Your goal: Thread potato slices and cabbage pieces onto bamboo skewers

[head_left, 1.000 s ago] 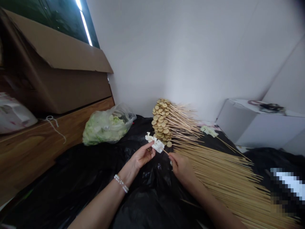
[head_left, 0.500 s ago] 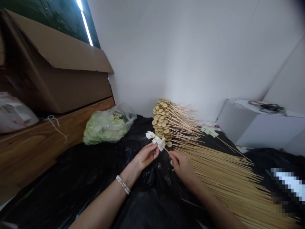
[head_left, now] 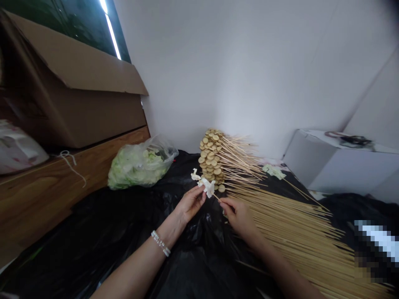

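Note:
My left hand (head_left: 192, 204), a beaded bracelet on its wrist, pinches a crumpled white cabbage leaf (head_left: 208, 187) threaded on a wooden skewer (head_left: 217, 198). A smaller white leaf piece (head_left: 195, 175) sits at the skewer's far end. Lower on that stick, the fingers of my right hand (head_left: 236, 212) are closed round it. Just behind the leaves lies a pile of skewered round beige slices (head_left: 212, 155), whose sticks point right. Many bare skewers (head_left: 289, 232) are spread beneath and beside my right forearm.
A clear plastic bag of cabbage leaves (head_left: 137, 164) rests at the left on black plastic sheeting (head_left: 124, 232). Farther right lies a skewer with pale green leaf (head_left: 274, 171). An open cardboard box (head_left: 99, 112) stands at the left, a white box (head_left: 336, 162) at the right.
Both hands have shifted very slightly left while keeping their grips. The leaf piece at the skewer's far end has turned and looks narrower.

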`<state>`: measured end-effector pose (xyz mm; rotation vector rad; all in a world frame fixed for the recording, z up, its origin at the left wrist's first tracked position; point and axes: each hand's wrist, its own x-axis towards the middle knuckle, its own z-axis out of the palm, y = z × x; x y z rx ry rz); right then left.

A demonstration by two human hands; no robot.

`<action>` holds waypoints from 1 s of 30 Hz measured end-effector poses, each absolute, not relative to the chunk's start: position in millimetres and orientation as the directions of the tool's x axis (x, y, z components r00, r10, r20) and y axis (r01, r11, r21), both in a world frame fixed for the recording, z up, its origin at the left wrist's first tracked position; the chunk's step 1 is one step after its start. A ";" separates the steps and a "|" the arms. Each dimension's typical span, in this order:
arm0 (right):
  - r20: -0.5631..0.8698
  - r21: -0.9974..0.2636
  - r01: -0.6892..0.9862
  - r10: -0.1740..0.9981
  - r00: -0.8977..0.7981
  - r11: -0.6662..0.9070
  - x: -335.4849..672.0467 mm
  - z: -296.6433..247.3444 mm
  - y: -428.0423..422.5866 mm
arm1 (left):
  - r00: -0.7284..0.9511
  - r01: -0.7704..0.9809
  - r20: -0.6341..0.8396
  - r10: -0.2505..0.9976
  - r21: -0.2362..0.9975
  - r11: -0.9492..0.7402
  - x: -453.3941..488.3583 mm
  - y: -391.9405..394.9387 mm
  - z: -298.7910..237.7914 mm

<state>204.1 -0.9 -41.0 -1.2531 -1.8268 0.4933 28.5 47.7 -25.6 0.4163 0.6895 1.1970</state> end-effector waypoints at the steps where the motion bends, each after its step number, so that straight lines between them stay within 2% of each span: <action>1: 0.412 -0.716 0.561 0.900 -0.140 0.415 204.2 -40.6 -0.9 | 0.197 -0.710 -0.263 0.944 0.626 0.323 28.4 47.9 -26.4; 7: 0.500 -0.641 0.599 0.854 -0.148 0.479 204.9 -40.3 -2.0 | 0.147 -0.702 -0.259 0.955 0.652 0.285 29.7 48.1 -30.0; 12: 0.373 -0.798 0.477 0.924 -0.088 0.368 209.7 -37.6 0.9 | 0.126 -0.659 -0.235 0.964 0.706 0.258 21.8 50.0 -26.5; 16: 0.290 -0.873 0.376 0.950 -0.115 0.312 212.9 -35.7 4.1 | 0.111 -0.672 -0.234 0.966 0.698 0.246 8.0 56.8 -22.5; 21: 0.215 -0.901 0.346 0.963 -0.163 0.260 212.6 -35.9 3.9 | 0.071 -0.690 -0.185 0.980 0.700 0.182 -1.3 64.7 -21.7; 30: 0.197 -0.896 0.369 0.966 -0.169 0.248 211.6 -34.1 3.8 | -0.015 -0.581 -0.036 0.999 0.814 0.021 -0.2 63.3 -18.3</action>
